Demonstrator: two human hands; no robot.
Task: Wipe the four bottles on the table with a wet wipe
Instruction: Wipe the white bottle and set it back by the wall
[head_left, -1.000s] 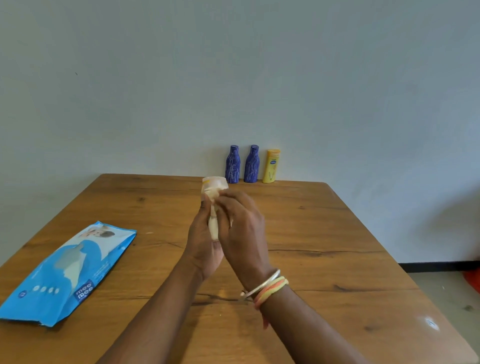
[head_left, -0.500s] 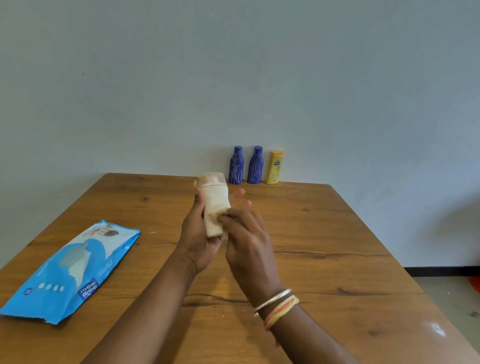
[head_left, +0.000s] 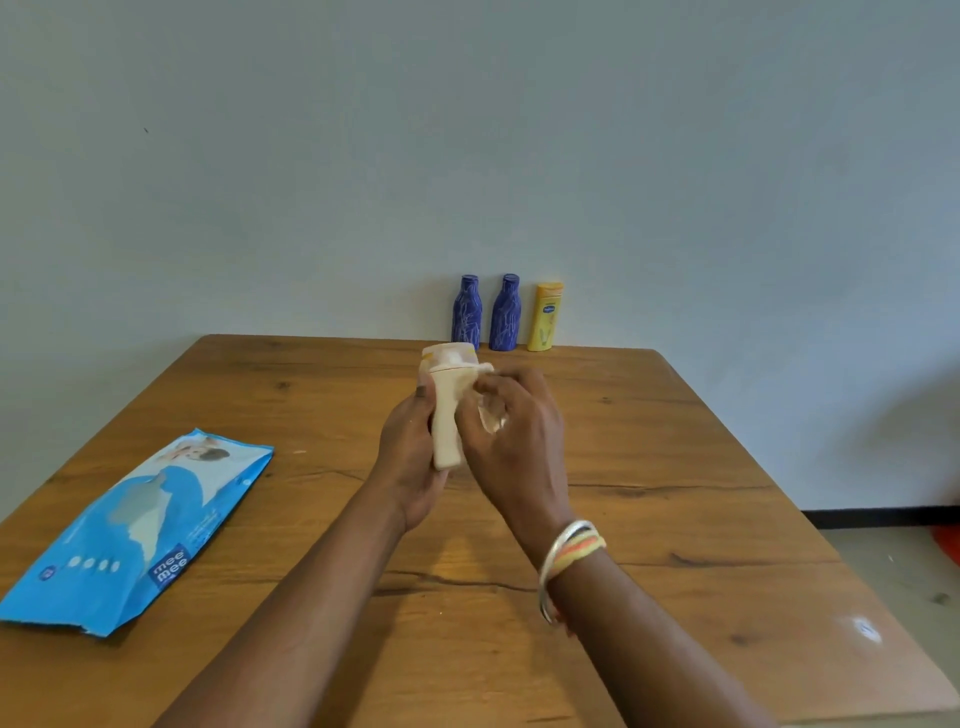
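Our left hand (head_left: 410, 457) curls round the cream bottle (head_left: 448, 415), held above the table (head_left: 675, 467) so every side is reachable; our right hand (head_left: 514, 441) pinches the wipe (head_left: 488, 410) against it. Three more bottles (head_left: 505, 314) stand by the wall (head_left: 467, 156) (upright, out of the way).

There are four bottles. The left blue bottle (head_left: 466, 312), the right blue bottle (head_left: 505, 312) and one yellow bottle (head_left: 545, 317) stand in a row at the far edge of the one table (head_left: 675, 467). One cream bottle (head_left: 445, 415) is above the table's middle. One blue wipe pack (head_left: 140, 525) lies on the table's left side. One wet wipe (head_left: 491, 415) is above the table's middle. There are two hands, the left hand (head_left: 410, 457) and the right hand (head_left: 519, 441). The wrist bangles are too bunched to count.
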